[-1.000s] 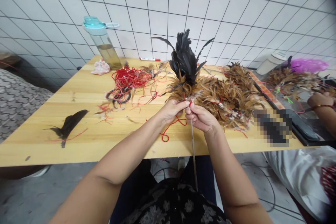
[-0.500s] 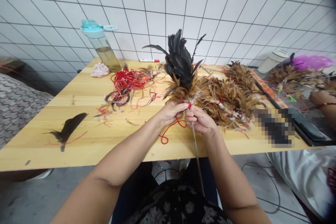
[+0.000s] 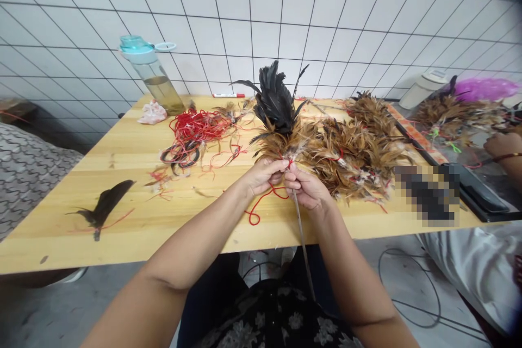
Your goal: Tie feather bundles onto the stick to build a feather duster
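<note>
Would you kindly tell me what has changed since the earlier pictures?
The stick has tilted slightly: its black feather plume leans further left, its lower end further right. The view has shifted a little too. Nothing was grasped or let go: the left hand still pinches the red cord, the right hand the stick. The loose dark feather and water bottle stayed put.

On the table (image 3: 122, 160), string (image 3: 198, 128) lies right of the bottle (image 3: 158, 84) and left of the feather bundles (image 3: 359, 149)
</note>
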`<state>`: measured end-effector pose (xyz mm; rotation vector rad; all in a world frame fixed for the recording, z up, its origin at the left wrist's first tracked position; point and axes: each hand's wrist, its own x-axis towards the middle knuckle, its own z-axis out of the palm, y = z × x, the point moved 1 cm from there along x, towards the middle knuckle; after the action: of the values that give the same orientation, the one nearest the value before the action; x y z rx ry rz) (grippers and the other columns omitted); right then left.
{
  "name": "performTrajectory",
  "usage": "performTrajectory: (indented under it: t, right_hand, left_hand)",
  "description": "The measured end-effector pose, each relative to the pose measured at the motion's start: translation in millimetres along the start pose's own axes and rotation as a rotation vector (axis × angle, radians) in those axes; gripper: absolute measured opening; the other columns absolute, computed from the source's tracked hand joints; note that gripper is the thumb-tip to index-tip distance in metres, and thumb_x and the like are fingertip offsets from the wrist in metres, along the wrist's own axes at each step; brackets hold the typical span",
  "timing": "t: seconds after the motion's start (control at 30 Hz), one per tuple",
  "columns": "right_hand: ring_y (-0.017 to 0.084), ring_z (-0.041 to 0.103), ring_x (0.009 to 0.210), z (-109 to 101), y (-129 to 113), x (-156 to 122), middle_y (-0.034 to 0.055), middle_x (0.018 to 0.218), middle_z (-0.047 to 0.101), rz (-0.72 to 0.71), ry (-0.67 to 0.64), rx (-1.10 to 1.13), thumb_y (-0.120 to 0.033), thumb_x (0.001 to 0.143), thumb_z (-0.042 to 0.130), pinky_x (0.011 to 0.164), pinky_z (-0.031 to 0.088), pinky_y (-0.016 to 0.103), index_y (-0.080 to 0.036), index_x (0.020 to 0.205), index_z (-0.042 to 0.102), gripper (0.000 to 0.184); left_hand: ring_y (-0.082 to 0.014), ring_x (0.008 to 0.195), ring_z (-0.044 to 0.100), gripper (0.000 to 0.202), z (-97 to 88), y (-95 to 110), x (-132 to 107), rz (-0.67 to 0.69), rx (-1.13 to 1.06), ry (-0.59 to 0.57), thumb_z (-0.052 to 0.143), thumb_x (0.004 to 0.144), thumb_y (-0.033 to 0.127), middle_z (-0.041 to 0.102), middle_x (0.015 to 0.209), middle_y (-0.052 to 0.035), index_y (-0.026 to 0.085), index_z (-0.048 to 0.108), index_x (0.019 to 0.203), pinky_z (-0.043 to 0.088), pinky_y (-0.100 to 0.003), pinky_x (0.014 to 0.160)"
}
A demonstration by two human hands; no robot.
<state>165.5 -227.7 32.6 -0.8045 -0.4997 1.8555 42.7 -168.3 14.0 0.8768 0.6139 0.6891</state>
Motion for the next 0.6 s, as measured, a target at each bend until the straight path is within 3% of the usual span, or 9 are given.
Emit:
performTrajectory:
  t: [0.2,0.37,0.5,0.6]
  right_hand:
    - [0.002,0.022,0.042,1,0,0,-0.0105,0.053,0.035,-0.049,0.049,-0.043,-0.035,0.075,0.077,0.038,0.02,0.013,-0.016,0.073,0.054,0.031]
    - [0.002,0.019,0.042,0,-2,-2,-0.0108,0.05,0.033,-0.082,0.055,-0.046,-0.035,0.075,0.077,0.038,0.021,0.013,-0.016,0.069,0.054,0.031]
    - [0.002,0.02,0.04,-5,-9,-5,-0.0111,0.049,0.033,-0.106,0.071,-0.035,-0.036,0.073,0.079,0.037,0.024,0.013,-0.015,0.071,0.056,0.031]
    - [0.001,0.022,0.039,-13,-18,-9,-0.0114,0.049,0.035,-0.13,0.087,0.01,-0.035,0.072,0.081,0.037,0.024,0.013,-0.016,0.073,0.056,0.031]
  left_hand:
    - [0.0,0.04,0.018,0.039,2.4,0,1,0.004,-0.008,-0.023,0.082,0.062,0.041,0.028,0.043,0.0099,0.011,0.057,0.061,0.01,-0.018,0.041]
    - [0.0001,0.042,0.019,0.039,6.2,2,0,0.073,-0.024,-0.021,0.083,0.06,0.033,0.026,0.045,0.0098,0.012,0.051,0.056,0.013,-0.018,0.043]
    - [-0.0001,0.041,0.017,0.035,7.6,3,-2,0.069,0.014,-0.05,0.081,0.063,0.036,0.026,0.048,0.0111,0.011,0.059,0.072,0.011,-0.018,0.043]
    - [-0.0012,0.043,0.022,0.037,5.1,2,-3,0.094,0.135,-0.001,0.079,0.065,0.039,0.039,0.055,0.0085,0.013,0.06,0.085,0.014,-0.017,0.042]
